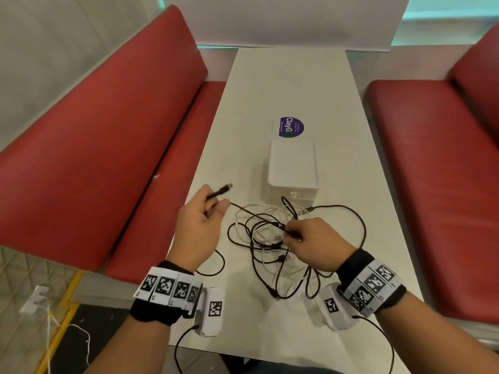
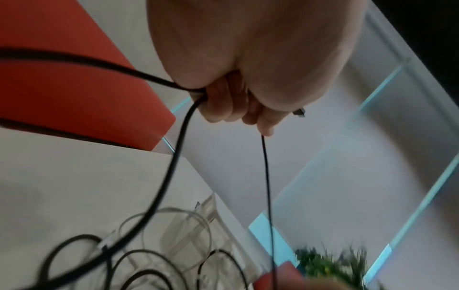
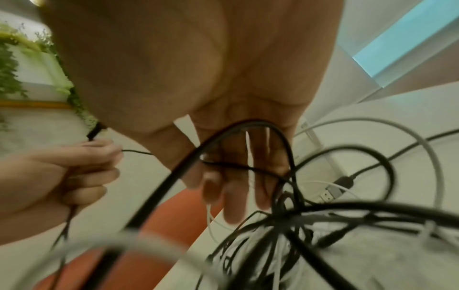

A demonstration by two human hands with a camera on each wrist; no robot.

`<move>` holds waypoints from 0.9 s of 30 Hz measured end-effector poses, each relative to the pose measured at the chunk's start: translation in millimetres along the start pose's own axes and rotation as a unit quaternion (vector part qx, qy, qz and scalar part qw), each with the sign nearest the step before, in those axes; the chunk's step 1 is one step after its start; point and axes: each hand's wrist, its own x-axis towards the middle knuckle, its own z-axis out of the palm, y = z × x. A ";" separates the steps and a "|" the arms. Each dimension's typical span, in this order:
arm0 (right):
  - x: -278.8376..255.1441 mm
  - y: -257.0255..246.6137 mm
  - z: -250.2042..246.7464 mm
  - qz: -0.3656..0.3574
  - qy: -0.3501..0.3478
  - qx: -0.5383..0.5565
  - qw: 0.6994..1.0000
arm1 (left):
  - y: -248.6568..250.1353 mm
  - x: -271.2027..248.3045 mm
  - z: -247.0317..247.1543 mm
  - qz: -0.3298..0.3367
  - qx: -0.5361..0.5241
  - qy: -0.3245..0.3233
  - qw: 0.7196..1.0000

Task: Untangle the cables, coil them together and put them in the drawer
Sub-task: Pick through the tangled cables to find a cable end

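A tangle of black and white cables (image 1: 272, 238) lies on the white table (image 1: 291, 85), in front of a white drawer box (image 1: 293, 168). My left hand (image 1: 201, 220) is raised left of the tangle and grips the end of a black cable (image 1: 218, 192), whose plug sticks out past my fingers. In the left wrist view the curled fingers (image 2: 223, 106) hold that black cable (image 2: 174, 168). My right hand (image 1: 313, 238) pinches a black strand (image 1: 282, 228) at the middle of the tangle. Black and white loops (image 3: 298, 215) hang under its fingers (image 3: 233, 188) in the right wrist view.
Red padded benches (image 1: 94, 147) (image 1: 437, 171) run along both sides of the table. A purple round sticker (image 1: 290, 126) lies behind the drawer box. The table's far half holds nothing else. A white wall panel closes the far end.
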 end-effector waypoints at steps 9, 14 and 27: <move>4.2 -0.5 -19.9 -0.095 0.200 0.081 0.972 | -46.2 6.7 -17.6 -0.165 0.323 -0.104 0.926; 9.5 -10.4 -2.7 -0.102 0.124 -0.034 0.986 | -12.6 3.5 13.5 0.049 0.278 -0.130 0.950; 2.4 20.5 -23.1 -0.051 0.096 0.114 0.988 | 13.3 20.4 17.3 -0.062 0.017 -0.085 0.994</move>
